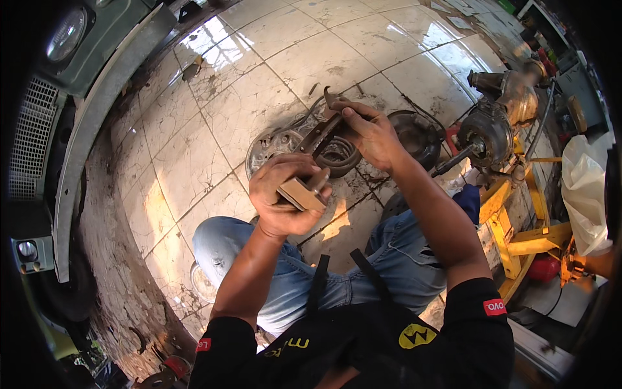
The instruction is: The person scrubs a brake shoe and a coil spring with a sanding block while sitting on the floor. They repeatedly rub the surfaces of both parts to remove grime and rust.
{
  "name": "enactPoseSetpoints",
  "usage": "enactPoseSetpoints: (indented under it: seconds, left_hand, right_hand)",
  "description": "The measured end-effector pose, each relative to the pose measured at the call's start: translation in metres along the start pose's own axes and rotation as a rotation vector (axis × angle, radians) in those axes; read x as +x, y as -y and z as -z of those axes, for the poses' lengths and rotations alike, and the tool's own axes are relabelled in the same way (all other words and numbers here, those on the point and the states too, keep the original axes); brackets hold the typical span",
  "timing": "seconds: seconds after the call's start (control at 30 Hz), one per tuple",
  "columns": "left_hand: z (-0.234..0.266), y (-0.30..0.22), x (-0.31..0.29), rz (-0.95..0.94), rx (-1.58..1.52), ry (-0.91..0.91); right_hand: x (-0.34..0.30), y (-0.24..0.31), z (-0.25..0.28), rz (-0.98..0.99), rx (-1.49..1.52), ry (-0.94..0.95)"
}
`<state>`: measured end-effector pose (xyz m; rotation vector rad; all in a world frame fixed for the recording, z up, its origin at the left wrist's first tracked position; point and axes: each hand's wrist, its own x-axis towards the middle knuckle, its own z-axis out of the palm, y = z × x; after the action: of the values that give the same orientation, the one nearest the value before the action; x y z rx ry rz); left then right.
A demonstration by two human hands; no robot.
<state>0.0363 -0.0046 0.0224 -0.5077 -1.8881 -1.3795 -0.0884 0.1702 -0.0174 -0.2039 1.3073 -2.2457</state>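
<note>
My left hand (285, 194) is closed around a piece with a flat tan block-like end (300, 194), which sticks out past the fingers. Higher up and to the right, my right hand (372, 133) grips a dark curved metal part (319, 137) that looks like a brake shoe. That part runs down to the left hand; whether it and the tan end are one piece is hidden by the fingers. Beneath the hands, on the floor, lie a dirty grey round metal plate (259, 154) and a ringed round part (338, 157). A black drum-like part (418, 139) sits just right of them.
A rusty axle assembly (489, 126) stands at the right by a yellow metal stand (502, 236). A white plastic bag (583, 194) hangs beyond it. A vehicle's grey bumper (78, 155) borders the left side. Dirty tiles (194, 155) cover the floor.
</note>
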Motion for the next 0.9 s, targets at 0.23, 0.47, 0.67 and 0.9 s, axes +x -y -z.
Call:
enactPoseSetpoints:
  seconds: [0.23, 0.47, 0.67, 0.9]
  left_hand:
    - [0.004, -0.006, 0.007, 0.496, -0.535, 0.305]
    - [-0.009, 0.043, -0.017, 1.470, -0.853, 0.329]
    - [-0.021, 0.041, -0.019, 1.353, -0.356, 0.431]
    - [-0.022, 0.035, -0.016, 1.331, -0.292, 0.316]
  right_hand:
    - [0.000, 0.042, 0.018, 0.215, -0.241, -0.204]
    - [-0.003, 0.029, 0.009, 0.314, -0.778, 0.012]
    - [-0.019, 0.041, -0.011, 0.199, -0.767, 0.171]
    - [-0.022, 0.038, -0.005, 0.510, -0.877, -0.199]
